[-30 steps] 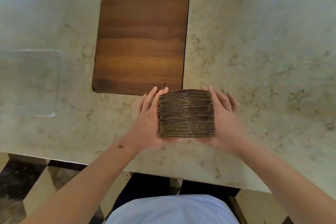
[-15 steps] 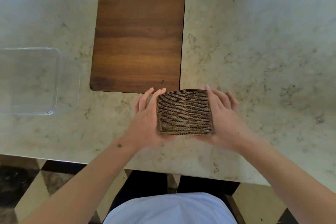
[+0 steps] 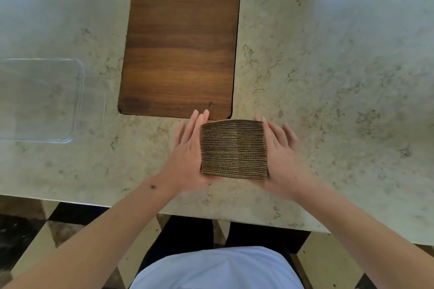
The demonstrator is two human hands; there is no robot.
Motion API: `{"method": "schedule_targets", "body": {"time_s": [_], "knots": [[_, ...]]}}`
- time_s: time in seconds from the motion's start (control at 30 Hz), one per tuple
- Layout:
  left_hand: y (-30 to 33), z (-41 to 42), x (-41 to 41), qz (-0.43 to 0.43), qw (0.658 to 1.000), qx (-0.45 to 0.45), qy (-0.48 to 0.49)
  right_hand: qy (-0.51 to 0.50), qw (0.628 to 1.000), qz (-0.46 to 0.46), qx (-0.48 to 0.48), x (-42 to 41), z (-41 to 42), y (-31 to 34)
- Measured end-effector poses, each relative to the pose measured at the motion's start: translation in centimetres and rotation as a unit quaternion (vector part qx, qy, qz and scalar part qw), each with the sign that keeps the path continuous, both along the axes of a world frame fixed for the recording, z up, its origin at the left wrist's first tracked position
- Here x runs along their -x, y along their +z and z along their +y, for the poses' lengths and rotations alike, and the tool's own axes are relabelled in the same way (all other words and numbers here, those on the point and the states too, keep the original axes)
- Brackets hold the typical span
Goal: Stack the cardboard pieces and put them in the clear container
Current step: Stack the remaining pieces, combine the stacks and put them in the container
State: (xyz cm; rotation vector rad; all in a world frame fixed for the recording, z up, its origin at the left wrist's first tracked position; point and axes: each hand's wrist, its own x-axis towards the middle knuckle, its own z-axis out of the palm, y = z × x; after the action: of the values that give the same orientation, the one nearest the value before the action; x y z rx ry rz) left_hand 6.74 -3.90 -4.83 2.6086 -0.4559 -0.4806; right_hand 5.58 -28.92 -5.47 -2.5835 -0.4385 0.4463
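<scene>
A stack of corrugated cardboard pieces (image 3: 233, 149) sits near the front edge of the marble counter, its ridged edges facing the camera. My left hand (image 3: 187, 157) presses flat against the stack's left side and my right hand (image 3: 280, 157) against its right side, fingers straight and pointing away from me. The stack is squeezed between both palms. The clear container (image 3: 70, 101) stands at the far left of the counter, apart from the hands, with nothing visible inside; its left part is cut off by the frame.
A dark wooden board (image 3: 180, 47) lies on the counter just beyond the stack. The marble counter (image 3: 328, 77) stretches to the right. Its front edge runs below my wrists, with a checkered floor (image 3: 28, 230) underneath.
The view has shifted slightly; the stack and both hands stay in the same place on the counter, still pressed together. The edges of the pieces look a little more even.
</scene>
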Motion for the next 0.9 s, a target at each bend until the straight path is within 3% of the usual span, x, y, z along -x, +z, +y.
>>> {"method": "schedule_targets", "body": {"time_s": [0.37,0.53,0.7,0.9], "knots": [[-0.4,-0.1,0.2,0.001,1.000,0.007,0.005,-0.033,0.999,-0.019,-0.024,0.2,0.1,-0.6],[-0.3,-0.2,0.1,-0.001,0.992,0.098,0.076,-0.058,0.997,-0.029,-0.048,0.0,0.1,-0.7],[0.7,-0.4,-0.1,0.014,0.986,0.150,0.070,-0.074,0.993,-0.014,-0.091,-0.2,0.1,-0.3],[3.9,-1.6,-1.6,0.117,0.951,0.276,0.074,-0.108,0.969,0.108,-0.193,-1.5,-0.4,2.5]]}}
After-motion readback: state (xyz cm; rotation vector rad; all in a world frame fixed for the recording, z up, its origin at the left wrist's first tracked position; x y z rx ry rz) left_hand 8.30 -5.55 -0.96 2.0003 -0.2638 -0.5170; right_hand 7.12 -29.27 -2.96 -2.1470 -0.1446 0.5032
